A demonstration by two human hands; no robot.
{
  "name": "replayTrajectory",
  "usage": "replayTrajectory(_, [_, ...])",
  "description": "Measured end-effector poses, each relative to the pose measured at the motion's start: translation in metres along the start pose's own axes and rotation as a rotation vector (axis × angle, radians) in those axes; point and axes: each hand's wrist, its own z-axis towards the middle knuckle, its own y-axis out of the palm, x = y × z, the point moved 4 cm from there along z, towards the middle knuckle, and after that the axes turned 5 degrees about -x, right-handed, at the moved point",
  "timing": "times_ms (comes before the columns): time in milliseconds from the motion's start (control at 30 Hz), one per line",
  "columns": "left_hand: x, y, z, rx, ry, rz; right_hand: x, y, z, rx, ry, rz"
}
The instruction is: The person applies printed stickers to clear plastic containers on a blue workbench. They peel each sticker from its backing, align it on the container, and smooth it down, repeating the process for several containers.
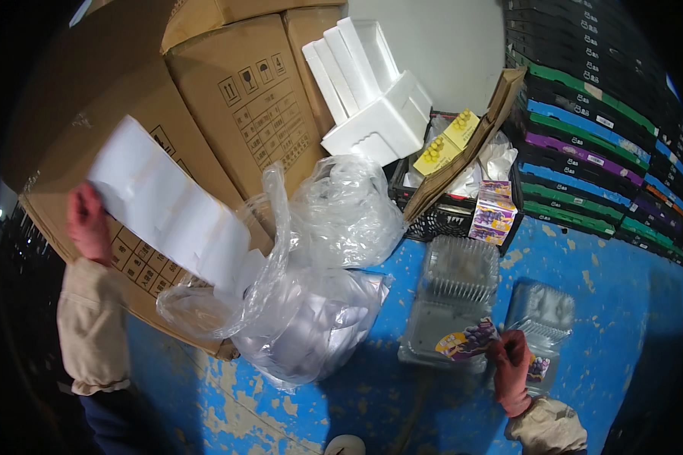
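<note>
My left hand (88,224), in a red glove, grips the edge of a long white strip of backing paper (171,196). The strip's lower end hangs into a clear plastic bag (313,335) holding silvery-white sheets. At the right, my gloved right hand (511,364) pinches a purple and yellow label printed with grapes (464,340). Under that label is a larger stack of clear plastic clamshell containers (461,267). A smaller clamshell stack (540,307) lies beside it, partly behind my right hand, and a grape label (538,368) shows on it.
Large cardboard boxes (239,74) fill the left. White foam boxes (375,125) lean behind another clear bag (347,216). A black crate (441,219) holds flattened cardboard (467,153), yellow grape cartons (447,142) and a label strip (492,216). Stacked crates (580,148) line the right.
</note>
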Motion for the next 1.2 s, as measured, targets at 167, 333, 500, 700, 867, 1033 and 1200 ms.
replayTrajectory(167, [0.058,0.106,-0.126,-1.06,-0.116,0.549,0.043,-0.027,-0.006,0.233,0.216,0.129])
replayTrajectory(333, [0.17,0.116,-0.156,-0.68,0.318,0.405,0.09,-0.055,-0.016,0.142,0.289,0.618])
replayTrajectory(500, [0.297,0.126,-0.288,-1.374,0.499,-0.371,0.134,-0.004,-0.012,0.035,0.451,1.31])
replayTrajectory(700, [0.327,0.174,-0.45,-1.521,0.248,-0.562,0.14,0.005,-0.005,0.242,0.537,0.654])
replayTrajectory(867, [0.342,0.212,-0.443,-1.275,0.378,-0.437,0.14,-0.002,-0.003,0.25,0.582,0.505])
replayTrajectory(1033, [0.338,0.251,-0.456,-1.299,0.341,-0.405,0.132,0.006,-0.001,0.264,0.624,0.41])
replayTrajectory(1200, [0.337,0.265,-0.483,-1.403,0.34,-0.33,0.125,-0.005,0.005,0.11,0.657,0.491])
